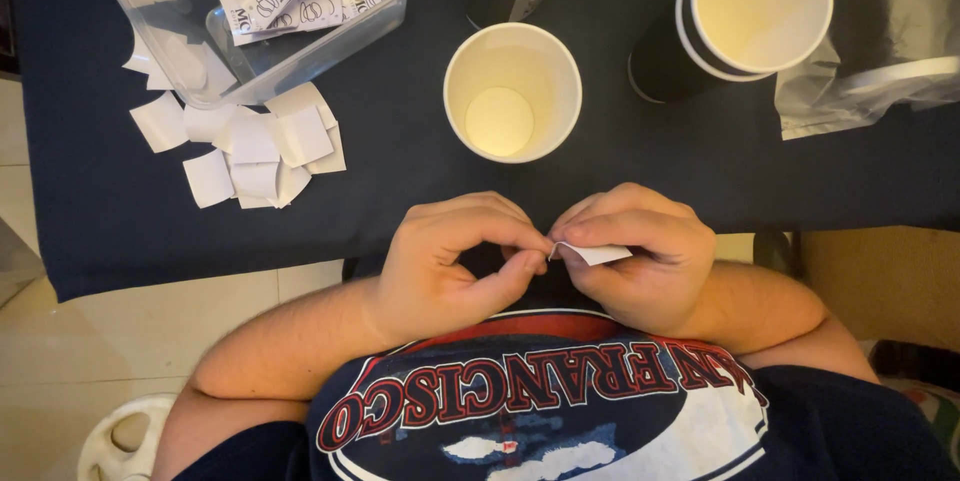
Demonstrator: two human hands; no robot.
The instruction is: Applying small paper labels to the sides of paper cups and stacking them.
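Both hands meet over my lap at the near edge of a dark-covered table point(400, 156). My right hand point(640, 256) pinches a small white paper packet point(598, 254) between thumb and fingers. My left hand point(450, 261) grips the packet's left corner with thumb and forefinger. An empty white paper cup point(512, 91) stands upright on the table just beyond my hands.
A clear plastic tub point(250, 71) holding printed packets sits at the back left, with a pile of white paper squares point(250, 146) beside it. More paper cups point(745, 16) stand at the back. A clear plastic bag point(880, 51) lies at the right. A white stool point(120, 441) shows below left.
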